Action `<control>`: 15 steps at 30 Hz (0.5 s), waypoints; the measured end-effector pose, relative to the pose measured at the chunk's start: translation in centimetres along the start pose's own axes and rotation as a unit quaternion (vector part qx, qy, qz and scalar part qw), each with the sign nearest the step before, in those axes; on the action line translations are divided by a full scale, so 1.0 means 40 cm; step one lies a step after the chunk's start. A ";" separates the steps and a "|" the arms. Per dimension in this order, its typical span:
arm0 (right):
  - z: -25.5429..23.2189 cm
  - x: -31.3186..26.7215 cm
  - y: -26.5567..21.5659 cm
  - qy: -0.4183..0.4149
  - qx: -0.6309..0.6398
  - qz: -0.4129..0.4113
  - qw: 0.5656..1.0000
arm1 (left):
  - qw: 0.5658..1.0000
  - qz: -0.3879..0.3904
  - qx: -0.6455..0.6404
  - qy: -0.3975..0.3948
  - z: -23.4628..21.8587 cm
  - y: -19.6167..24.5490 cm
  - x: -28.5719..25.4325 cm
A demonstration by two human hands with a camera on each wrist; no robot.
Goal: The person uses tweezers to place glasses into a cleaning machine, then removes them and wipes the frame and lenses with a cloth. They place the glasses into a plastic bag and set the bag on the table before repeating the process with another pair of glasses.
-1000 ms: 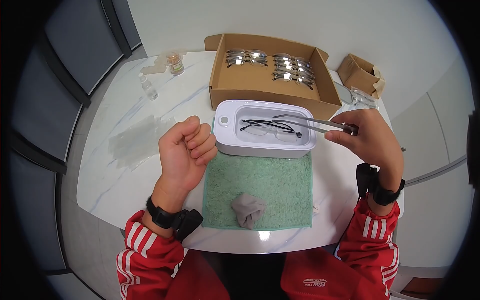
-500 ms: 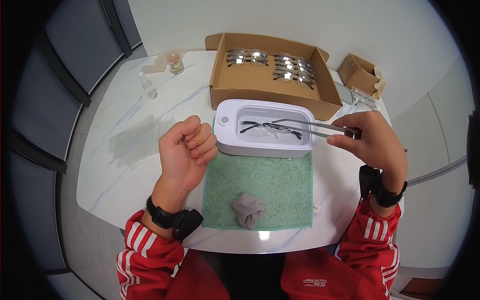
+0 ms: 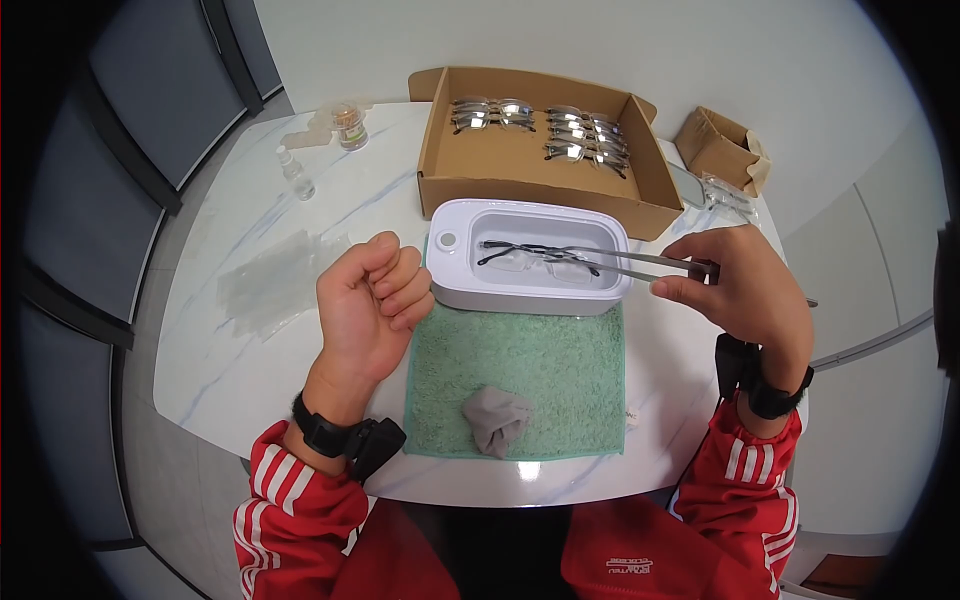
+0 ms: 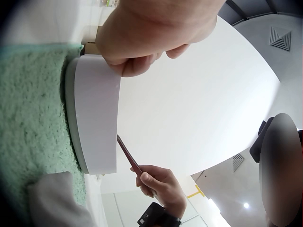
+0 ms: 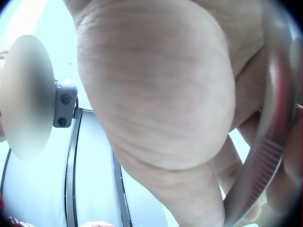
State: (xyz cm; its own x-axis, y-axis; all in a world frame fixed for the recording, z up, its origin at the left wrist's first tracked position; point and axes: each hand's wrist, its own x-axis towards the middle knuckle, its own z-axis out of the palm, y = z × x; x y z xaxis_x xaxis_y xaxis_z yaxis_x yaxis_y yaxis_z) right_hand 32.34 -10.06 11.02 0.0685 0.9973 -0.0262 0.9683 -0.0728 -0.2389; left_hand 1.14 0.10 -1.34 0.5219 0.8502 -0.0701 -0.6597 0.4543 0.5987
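Note:
My right hand pinches metal tweezers, which reach leftward over the rim of a white tub-shaped cleaner. Inside its basin lies a pair of glasses with dark temples and clear lenses, and the tweezer tips overlap them in the head view. Close up in the right wrist view, the ridged grip of the tweezers runs between thumb and fingers. My left hand is raised beside the cleaner's left end, its fingers curled into the palm around nothing.
Under the cleaner lies a green towel bearing a crumpled grey cloth. Behind stands a cardboard box with rows of glasses. Clear plastic sheets, a spray bottle and a jar are at left; a small carton is at right.
The glasses have shifted slightly left and lower in the basin. The tweezer tips have dipped toward them, and my right hand has moved a little. My left hand stays put.

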 end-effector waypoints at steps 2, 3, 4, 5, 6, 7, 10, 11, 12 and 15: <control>0.005 0.002 0.000 0.004 0.003 -0.018 1.000 | 1.000 -0.001 0.001 0.001 0.003 0.003 -0.001; 0.008 0.003 -0.001 0.004 0.003 -0.022 1.000 | 1.000 -0.001 -0.001 0.000 0.004 0.003 -0.001; 0.010 0.004 -0.001 0.004 0.003 -0.025 1.000 | 1.000 0.000 -0.003 0.000 0.004 0.002 -0.001; 0.012 0.005 0.002 0.005 0.003 -0.026 1.000 | 1.000 0.001 -0.004 0.000 0.002 0.002 -0.001; 0.014 0.006 0.006 0.013 0.005 -0.033 0.999 | 1.000 0.001 -0.004 -0.002 0.001 0.001 -0.001; 0.014 0.007 0.008 0.022 0.008 -0.040 0.999 | 1.000 0.000 -0.005 -0.003 0.000 0.001 -0.001; 0.005 0.005 -0.004 0.029 0.013 -0.029 0.999 | 1.000 -0.001 -0.005 -0.003 -0.003 0.000 -0.002; 0.005 0.006 -0.003 0.029 0.012 -0.029 0.999 | 1.000 0.000 -0.005 -0.003 -0.004 0.000 -0.002; 0.004 0.007 0.001 0.034 0.019 -0.039 0.998 | 1.000 0.001 -0.005 -0.005 -0.004 -0.001 -0.003; 0.002 0.007 0.011 0.043 0.032 -0.057 0.997 | 1.000 0.002 -0.005 -0.007 -0.004 -0.002 -0.003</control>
State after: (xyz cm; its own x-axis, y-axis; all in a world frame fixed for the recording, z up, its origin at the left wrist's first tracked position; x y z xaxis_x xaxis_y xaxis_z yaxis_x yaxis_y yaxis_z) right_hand 32.77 -9.83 10.82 -0.0188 0.9960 0.0869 0.9541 0.0439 -0.2962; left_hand 1.06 -0.01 -1.50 0.5273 0.8478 -0.0567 -0.6665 0.4541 0.5913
